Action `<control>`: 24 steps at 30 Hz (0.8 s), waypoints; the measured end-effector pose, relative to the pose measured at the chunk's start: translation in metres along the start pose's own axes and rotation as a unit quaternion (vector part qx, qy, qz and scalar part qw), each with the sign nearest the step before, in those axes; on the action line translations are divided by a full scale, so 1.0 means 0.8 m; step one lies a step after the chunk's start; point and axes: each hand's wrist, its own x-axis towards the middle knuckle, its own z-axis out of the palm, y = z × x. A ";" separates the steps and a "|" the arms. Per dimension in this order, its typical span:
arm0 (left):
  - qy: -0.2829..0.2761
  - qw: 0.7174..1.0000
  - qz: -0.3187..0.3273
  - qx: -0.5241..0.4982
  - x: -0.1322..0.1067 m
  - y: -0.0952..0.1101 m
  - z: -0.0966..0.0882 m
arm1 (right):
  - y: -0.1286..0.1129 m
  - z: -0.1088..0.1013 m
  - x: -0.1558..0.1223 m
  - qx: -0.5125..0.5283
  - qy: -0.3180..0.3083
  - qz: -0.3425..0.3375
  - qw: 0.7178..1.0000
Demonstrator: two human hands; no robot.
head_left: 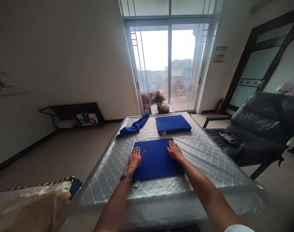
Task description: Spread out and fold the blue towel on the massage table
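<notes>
A blue cloth [156, 161], folded into a flat rectangle, lies in front of me with a small white tag at its near left corner. My left hand [136, 158] rests flat on its left edge, fingers stretched out and pointing away from me. On the right edge, near the far corner, my right hand [174, 149] lies flat with its fingers spread. Beyond it sits a thicker stack of folded blue cloth [173, 123], a tag showing on its near side. A crumpled blue cloth [134, 126] lies at the far left.
The table wears a silver quilted cover [103, 180]. A black recliner [253, 125] with a remote on its seat stands at the right. Behind the table, a potted plant [158, 98] stands on a chair before sliding glass doors. A brown blanket [28, 206] is at lower left.
</notes>
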 end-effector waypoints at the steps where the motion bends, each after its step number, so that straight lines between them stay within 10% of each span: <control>1: 0.002 1.000 0.004 -0.001 -0.001 -0.001 -0.001 | -0.001 -0.002 -0.001 -0.003 -0.001 0.000 1.000; 15: 0.036 0.999 -0.012 0.009 0.000 0.015 -0.010 | 0.005 0.015 -0.061 -0.009 0.004 -0.008 1.000; 24: 0.019 0.974 0.210 -0.076 -0.021 0.205 -0.014 | 0.008 0.016 -0.063 -0.011 0.007 -0.018 1.000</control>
